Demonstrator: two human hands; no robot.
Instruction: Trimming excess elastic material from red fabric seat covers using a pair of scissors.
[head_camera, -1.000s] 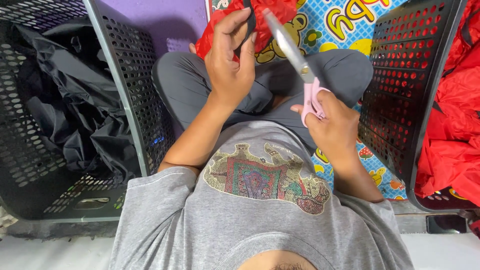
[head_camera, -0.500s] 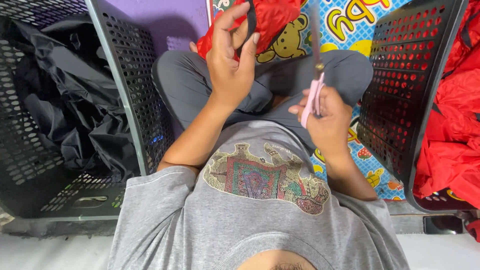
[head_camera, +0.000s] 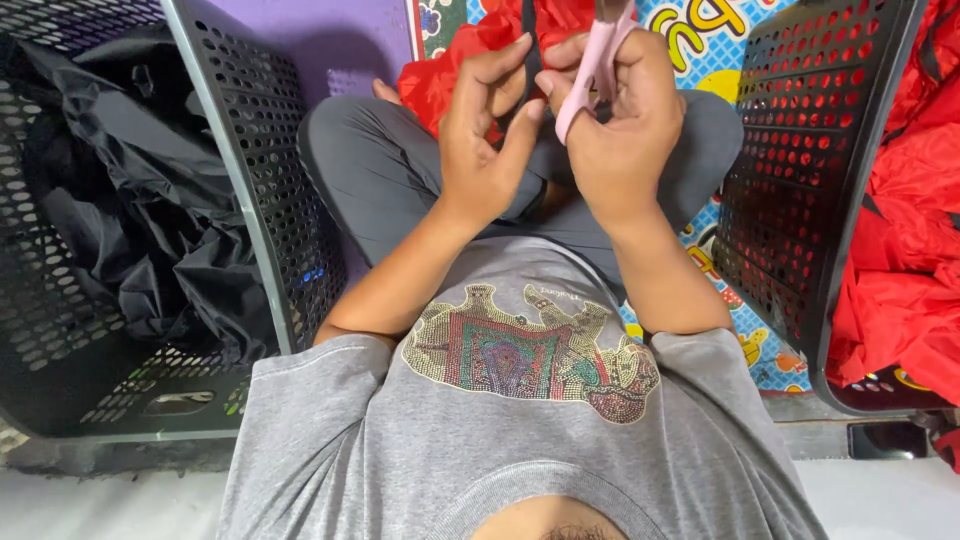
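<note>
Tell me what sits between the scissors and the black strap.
Nothing visible does. The right hand holds the pink-handled scissors right beside the black strap, which the left hand pinches.

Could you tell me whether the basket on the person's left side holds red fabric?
No, the black basket on the person's left holds black fabric; the red fabric lies in the basket on the right.
</note>
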